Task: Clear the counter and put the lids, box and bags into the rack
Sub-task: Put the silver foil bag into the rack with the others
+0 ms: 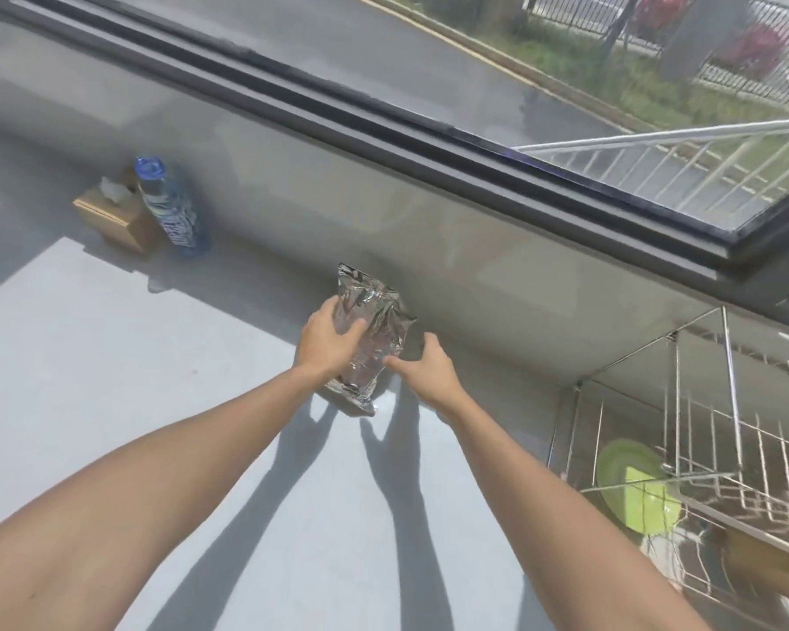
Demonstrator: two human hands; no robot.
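Here the crinkled silver foil bag (374, 330) stands on the pale counter (110, 357), against the grey wall under the window. The left hand (326, 339) clasps its side; the right hand (422, 368) touches its lower edge, fingers spread. It looks light, slick and easily creased, best pinched near the middle. The wire rack (702, 448) waits to the right.

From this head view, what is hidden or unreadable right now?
- Foil bag: lower front covered by the left hand; print lost in glare.
- Right hand: grip on the bag unclear.
- Rack: cut off by the right edge.
- Bottle label: blurred.
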